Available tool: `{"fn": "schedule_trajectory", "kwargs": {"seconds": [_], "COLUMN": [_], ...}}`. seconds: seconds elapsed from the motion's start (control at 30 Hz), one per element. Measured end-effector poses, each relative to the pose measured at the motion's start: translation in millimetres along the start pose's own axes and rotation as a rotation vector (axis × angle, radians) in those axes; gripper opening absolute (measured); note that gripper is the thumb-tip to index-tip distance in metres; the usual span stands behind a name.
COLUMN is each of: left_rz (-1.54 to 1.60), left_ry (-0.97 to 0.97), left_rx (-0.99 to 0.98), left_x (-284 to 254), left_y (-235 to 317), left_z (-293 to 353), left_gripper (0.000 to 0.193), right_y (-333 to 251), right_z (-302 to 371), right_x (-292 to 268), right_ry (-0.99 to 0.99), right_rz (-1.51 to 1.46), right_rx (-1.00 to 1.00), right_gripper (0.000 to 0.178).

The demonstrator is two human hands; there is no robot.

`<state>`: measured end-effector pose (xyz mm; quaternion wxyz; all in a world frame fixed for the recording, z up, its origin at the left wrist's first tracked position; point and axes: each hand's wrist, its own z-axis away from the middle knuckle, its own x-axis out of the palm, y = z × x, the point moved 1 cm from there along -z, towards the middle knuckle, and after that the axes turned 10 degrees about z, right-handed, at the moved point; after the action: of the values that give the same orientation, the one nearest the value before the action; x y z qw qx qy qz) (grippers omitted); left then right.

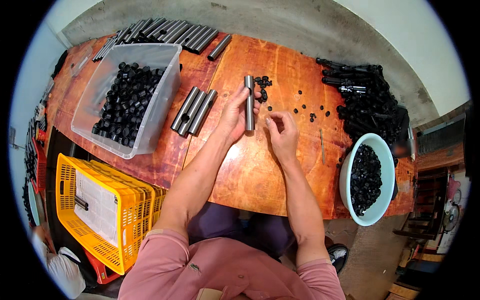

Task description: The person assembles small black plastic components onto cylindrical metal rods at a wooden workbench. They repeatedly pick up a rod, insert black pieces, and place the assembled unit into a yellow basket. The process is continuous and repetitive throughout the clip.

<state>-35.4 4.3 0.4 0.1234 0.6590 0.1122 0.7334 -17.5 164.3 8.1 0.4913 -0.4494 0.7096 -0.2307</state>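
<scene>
My left hand (234, 114) is closed around a shiny metal tube (249, 112), held almost upright in the picture; a hole shows in its side. To the right of the tube, my right hand (283, 132) has its fingers curled in with thumb and index finger close together. Whatever sits between those fingertips, if anything, is too small to make out. Small black caps (264, 95) lie in a cluster just beyond the left fingers, and several more are scattered to the right. Three similar metal tubes (194, 112) lie side by side left of my left hand.
A clear plastic bin (165, 102) of black caps stands at left, before a row of metal tubes (172, 32). At right are a heap of black parts (367, 100), a pale blue basin (385, 187) of black pieces and a thin rod (322, 146). Yellow crates (125, 200) stand lower left.
</scene>
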Motion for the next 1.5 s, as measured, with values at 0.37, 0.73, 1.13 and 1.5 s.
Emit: {"fn": "schedule_trajectory", "kwargs": {"seconds": [0.37,0.73,1.13,1.5], "left_rz": [0.174,0.1,0.106,0.079], "left_ry": [0.069,-0.046,-0.014,-0.007], "left_rx": [0.028,-0.014,-0.067,-0.063], "left_x": [-11,-6,-11,-14], "left_y": [12,12,14,5], "left_z": [-12,-3,-6,-12], "left_gripper": [0.029,0.038,0.025,0.035], "right_y": [35,47,-6,70], "right_z": [-16,-24,-51,-133], "right_x": [6,3,-49,-161], "right_ry": [0.097,-0.065,-0.324,-0.537], "right_rz": [-0.069,-0.074,0.518,1.699], "right_rx": [0.2,0.242,0.067,0.25], "right_gripper": [0.01,0.011,0.021,0.023]}}
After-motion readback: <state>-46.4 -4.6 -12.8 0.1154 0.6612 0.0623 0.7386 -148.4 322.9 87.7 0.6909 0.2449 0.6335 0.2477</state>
